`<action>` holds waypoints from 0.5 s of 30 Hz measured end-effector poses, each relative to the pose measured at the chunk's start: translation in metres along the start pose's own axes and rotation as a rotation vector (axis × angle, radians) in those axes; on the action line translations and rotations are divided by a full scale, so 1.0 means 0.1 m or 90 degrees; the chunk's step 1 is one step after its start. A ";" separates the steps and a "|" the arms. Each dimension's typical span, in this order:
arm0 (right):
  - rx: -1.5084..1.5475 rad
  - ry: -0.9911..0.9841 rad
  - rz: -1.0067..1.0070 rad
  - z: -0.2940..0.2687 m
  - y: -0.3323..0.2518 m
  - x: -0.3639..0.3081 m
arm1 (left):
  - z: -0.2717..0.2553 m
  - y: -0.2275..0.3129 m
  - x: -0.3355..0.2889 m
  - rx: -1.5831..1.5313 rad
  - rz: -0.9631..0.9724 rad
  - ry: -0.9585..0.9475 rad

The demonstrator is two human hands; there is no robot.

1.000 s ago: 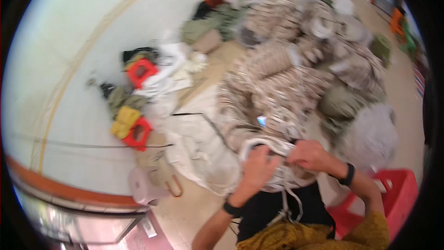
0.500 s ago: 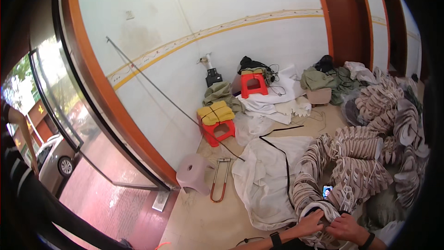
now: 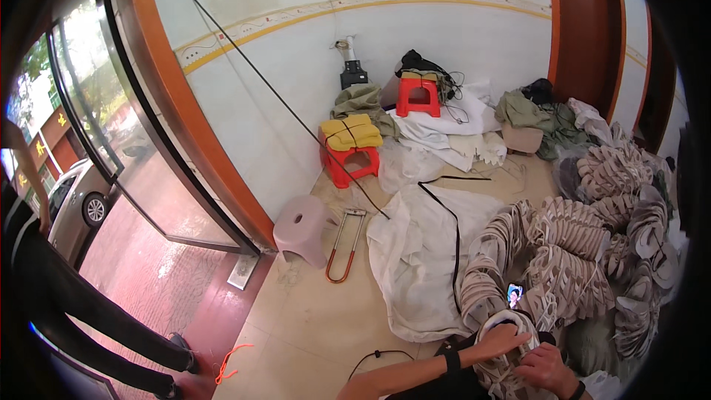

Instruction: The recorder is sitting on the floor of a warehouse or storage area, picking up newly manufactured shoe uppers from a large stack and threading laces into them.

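Observation:
At the lower right, both my hands work on a beige shoe upper (image 3: 512,317) with a pale rim, at the near end of a long stack of uppers. My left hand (image 3: 502,341) reaches across from the left with its fingers closed on the rim. Close by on the right, my right hand (image 3: 544,367) has its fingers curled onto the same upper; its fingertips are partly hidden. Beyond the hands a phone with a lit screen (image 3: 515,295) rests among the stacked uppers (image 3: 566,281).
Left of the stacks lies a white cloth sack (image 3: 411,267) with a black strap (image 3: 457,252). Further left are a U-shaped lock (image 3: 342,255), a pale stool (image 3: 300,230) and a red stool (image 3: 355,170). A long thin rod (image 3: 274,104) leans on the wall. Another person (image 3: 81,304) stands by the glass door.
The view has tilted down and shifted, so the scene sits higher. My left hand has moved further over the upper's rim. The person at the door shows more fully.

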State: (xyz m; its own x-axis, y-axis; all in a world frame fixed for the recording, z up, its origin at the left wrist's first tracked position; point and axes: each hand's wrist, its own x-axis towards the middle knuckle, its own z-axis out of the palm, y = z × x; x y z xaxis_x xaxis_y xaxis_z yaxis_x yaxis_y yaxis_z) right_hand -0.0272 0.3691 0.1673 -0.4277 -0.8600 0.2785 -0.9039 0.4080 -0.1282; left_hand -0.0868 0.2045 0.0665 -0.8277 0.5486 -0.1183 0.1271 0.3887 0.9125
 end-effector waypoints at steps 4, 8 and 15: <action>0.055 0.032 0.017 0.03 -0.07 -0.08 | 0.07 0.05 -0.08 0.047 0.010 -0.025; 0.069 0.054 0.007 0.10 -0.09 -0.21 | 0.16 0.11 -0.15 0.090 0.075 -0.035; 0.102 -0.040 0.037 0.05 -0.16 -0.33 | 0.15 0.30 -0.22 0.111 0.115 -0.032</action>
State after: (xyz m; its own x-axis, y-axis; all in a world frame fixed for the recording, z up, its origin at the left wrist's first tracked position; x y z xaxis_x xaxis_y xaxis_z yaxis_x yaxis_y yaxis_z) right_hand 0.0009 0.3891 0.1553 -0.4736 -0.8559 0.2076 -0.8649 0.4075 -0.2931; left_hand -0.0569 0.2151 0.0910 -0.7552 0.6552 0.0177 0.3672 0.4006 0.8395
